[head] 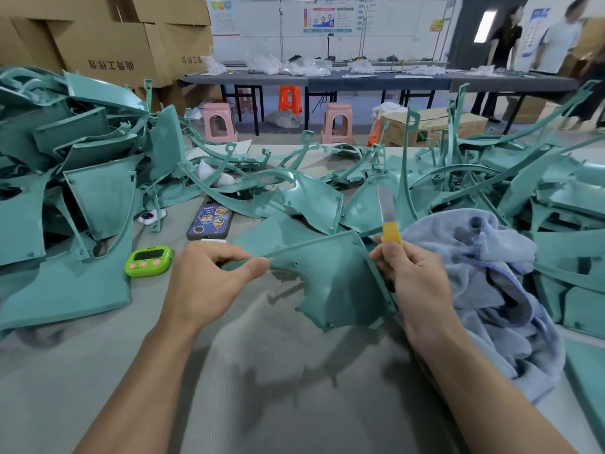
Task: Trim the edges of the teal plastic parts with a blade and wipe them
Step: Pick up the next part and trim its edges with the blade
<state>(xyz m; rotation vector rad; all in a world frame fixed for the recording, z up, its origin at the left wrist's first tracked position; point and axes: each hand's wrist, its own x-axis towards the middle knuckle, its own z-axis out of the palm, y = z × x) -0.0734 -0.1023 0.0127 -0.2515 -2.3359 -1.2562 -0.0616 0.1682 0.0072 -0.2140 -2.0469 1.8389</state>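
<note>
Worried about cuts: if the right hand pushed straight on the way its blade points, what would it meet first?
Probably the loose teal parts piled just beyond the blade tip, not the held part or left hand; depth is unclear.

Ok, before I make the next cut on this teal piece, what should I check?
1. Part held: left hand pinches teal part, ok.
2. Tool held: right hand grips blade by its yellow handle, ok.
3. Edge contact: blade points up, off the part, not ok.
4. Safety: left hand away from blade, ok.
5. Wiping: cloth beside right hand, ok.
6. Sharpness: cannot tell.
</note>
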